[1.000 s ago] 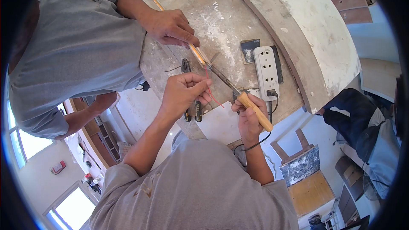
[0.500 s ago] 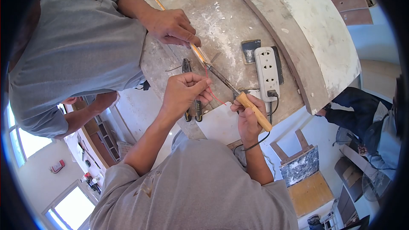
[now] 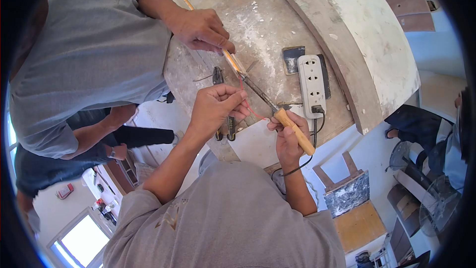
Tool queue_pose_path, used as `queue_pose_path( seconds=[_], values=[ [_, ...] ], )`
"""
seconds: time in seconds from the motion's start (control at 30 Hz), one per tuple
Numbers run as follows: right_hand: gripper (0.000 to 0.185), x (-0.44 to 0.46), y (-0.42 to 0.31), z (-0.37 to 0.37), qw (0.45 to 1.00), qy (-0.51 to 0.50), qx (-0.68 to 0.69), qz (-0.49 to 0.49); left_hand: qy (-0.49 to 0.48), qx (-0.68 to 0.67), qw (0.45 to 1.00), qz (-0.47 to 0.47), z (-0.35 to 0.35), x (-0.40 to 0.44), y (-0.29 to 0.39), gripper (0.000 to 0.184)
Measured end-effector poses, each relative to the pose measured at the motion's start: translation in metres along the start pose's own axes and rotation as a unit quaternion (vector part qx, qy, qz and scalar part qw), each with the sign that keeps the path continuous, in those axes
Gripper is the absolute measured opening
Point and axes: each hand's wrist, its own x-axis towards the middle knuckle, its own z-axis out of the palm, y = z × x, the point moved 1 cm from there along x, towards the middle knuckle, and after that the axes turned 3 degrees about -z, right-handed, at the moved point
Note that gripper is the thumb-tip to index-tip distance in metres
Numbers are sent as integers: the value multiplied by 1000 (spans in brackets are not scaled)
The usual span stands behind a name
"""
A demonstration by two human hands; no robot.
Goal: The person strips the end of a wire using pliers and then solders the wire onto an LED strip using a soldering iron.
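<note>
Soldering iron (image 3: 294,131) above the near part of the desk (image 3: 270,17), its tip at the near end of an orange-and-white strip (image 3: 233,61). The right hand (image 3: 288,137) grasps the wooden handle; the left hand (image 3: 218,109) pinches a red wire (image 3: 253,111) reaching that end. Iron and wire are positioned; whether any joint is complete cannot be told. A co-worker's hand (image 3: 202,30), far left, steadies the strip; pliers (image 3: 231,128) lie near left, a power strip (image 3: 311,85) right.

Way open across far desk (image 3: 270,2) between co-worker's hand (image 3: 202,29) and curved board (image 3: 349,69), power strip (image 3: 308,85) and cord (image 3: 324,120) blocking to the right, wooden-handled iron (image 3: 283,117) slanting mid-reach, pliers (image 3: 231,128) crowding beneath left hand (image 3: 214,106).
</note>
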Motion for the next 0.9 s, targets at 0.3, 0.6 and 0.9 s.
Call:
queue_pose_path(
  seconds=[0.3,0.6,0.9],
  values=[
    [39,0,2,0,1000,-4,-6,-11,13,4,1000,-5,0,2,2,18],
    [44,0,0,-2,1000,4,7,-4,27,-28,999,-19,1,2,2,19],
    [42,-1,1,-2,1000,4,11,0,17,-23,999,-17,1,0,5,20]
  ],
)
